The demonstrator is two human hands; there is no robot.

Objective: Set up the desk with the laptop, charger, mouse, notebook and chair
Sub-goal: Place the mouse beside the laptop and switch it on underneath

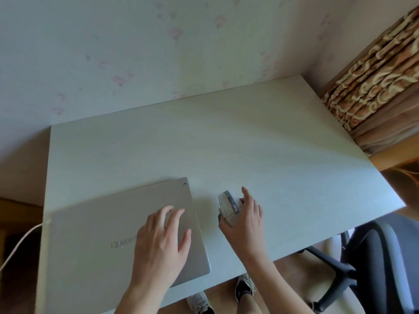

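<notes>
A closed silver laptop [106, 232] lies on the pale desk [249, 143] at the front left. My left hand [162, 241] rests flat on its lid, fingers spread. A white charger cable [21, 242] runs from the laptop's left edge off the desk to the left. To the right of the laptop a white and grey mouse [229, 207] is tilted on its side, gripped by my right hand [246, 217]. A dark office chair [371, 266] stands at the desk's right front corner. No notebook is in view.
A patterned curtain [374, 87] hangs beside a wooden ledge at the desk's right end. The wall with pink flowers backs the desk. My feet in shoes [243, 286] show on the floor under the front edge.
</notes>
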